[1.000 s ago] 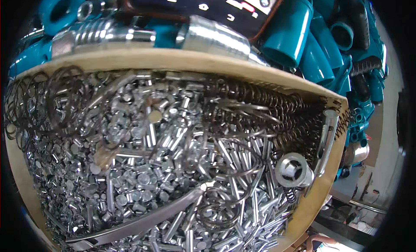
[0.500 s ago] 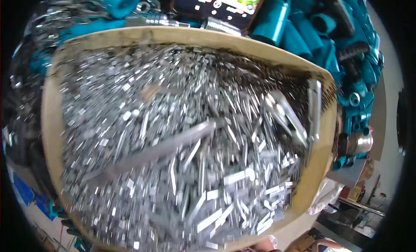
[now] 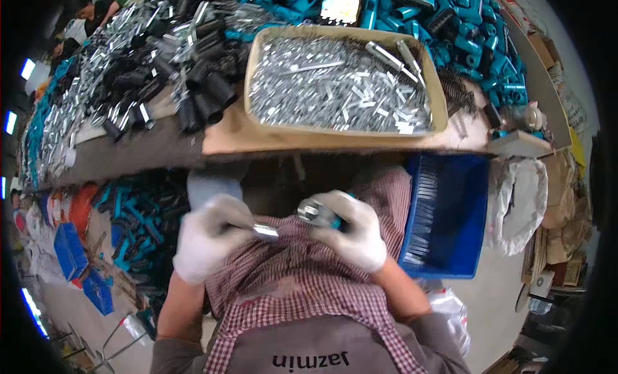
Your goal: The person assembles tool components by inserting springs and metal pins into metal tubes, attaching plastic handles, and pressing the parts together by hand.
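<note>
Both my hands wear white gloves and are above my lap, below the table's front edge. My left hand [image 3: 215, 235] is closed on a small shiny metal piece [image 3: 266, 231], pinched at its fingertips and pointing right. Across a short gap, my right hand [image 3: 353, 231] grips a teal part with a round metal end [image 3: 313, 212] facing left. The fingers cover most of the teal body. Up on the table sits a shallow cream tray [image 3: 250, 100] filled with small silver metal pieces [image 3: 328, 78]. Two longer metal pieces lie across its right back corner.
Teal tubular parts [image 3: 473, 39] pile up behind and right of the tray. Black and silver parts [image 3: 154, 71] heap at left. A lit phone [image 3: 341, 6] stands behind the tray. A blue bin [image 3: 460, 235] with stacked metal pieces and a white sack [image 3: 515, 206] are at my right.
The view has pulled back from close over the tray to my lap and the whole table edge. Both gloved hands, holding parts, now show; earlier the tray filled the picture.
</note>
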`<state>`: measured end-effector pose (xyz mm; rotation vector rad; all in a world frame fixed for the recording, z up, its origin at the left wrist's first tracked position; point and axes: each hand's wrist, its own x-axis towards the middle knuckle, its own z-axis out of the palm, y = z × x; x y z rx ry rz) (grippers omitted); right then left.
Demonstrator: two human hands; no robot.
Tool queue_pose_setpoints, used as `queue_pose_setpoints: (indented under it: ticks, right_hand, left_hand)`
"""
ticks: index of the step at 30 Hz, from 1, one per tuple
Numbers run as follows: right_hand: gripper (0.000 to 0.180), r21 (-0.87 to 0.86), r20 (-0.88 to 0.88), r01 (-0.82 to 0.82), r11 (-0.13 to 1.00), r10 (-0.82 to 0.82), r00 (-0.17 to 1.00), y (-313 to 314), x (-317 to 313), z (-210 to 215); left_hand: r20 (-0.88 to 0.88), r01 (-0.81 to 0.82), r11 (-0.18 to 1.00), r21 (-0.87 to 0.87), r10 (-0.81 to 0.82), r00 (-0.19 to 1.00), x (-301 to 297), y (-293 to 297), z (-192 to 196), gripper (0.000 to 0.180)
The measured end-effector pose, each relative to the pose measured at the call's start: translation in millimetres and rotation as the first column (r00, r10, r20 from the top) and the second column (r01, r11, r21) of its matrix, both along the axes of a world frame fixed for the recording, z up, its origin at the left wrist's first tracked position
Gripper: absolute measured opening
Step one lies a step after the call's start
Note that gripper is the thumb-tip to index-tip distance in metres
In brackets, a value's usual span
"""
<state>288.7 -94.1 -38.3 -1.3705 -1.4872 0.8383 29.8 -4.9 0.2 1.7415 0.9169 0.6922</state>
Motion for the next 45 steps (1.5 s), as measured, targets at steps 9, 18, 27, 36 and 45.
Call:
queue_pose_setpoints:
  ticks: [9, 18, 27, 36, 45]
  right_hand:
    - [0.042, 0.157, 0.27, -0.167, 0.973, 0.12, 0.955, 12, -94, 29]
    - [0.039, 0.156, 0.474, -0.132, 0.979, 0.043, 0.879, 6, -92, 37]
    - [0.043, -0.038, 0.307, -0.284, 0.958, 0.282, 0.909, 12, -55, 42]
    - [0.04, -0.048, 0.377, -0.28, 0.959, 0.277, 0.884, 23, -45, 38]
    - [0.038, -0.019, 0.416, -0.29, 0.957, 0.272, 0.868, 30, -40, 37]
  left_hand:
    - [0.181, -0.262, 0.963, 0.066, 0.246, 0.952, -66, -35, 50, 0.017]
    - [-0.077, -0.088, 0.991, 0.105, 0.096, 0.992, -60, -26, 44, 0.035]
    - [-0.177, 0.268, 0.798, 0.54, -0.203, 0.963, -38, -12, 41, 0.022]
    - [-0.345, 0.143, 0.985, 0.094, -0.102, 0.933, -33, -2, 52, 0.033]
    - [-0.184, 0.032, 0.987, 0.157, -0.003, 0.983, -27, -2, 41, 0.032]
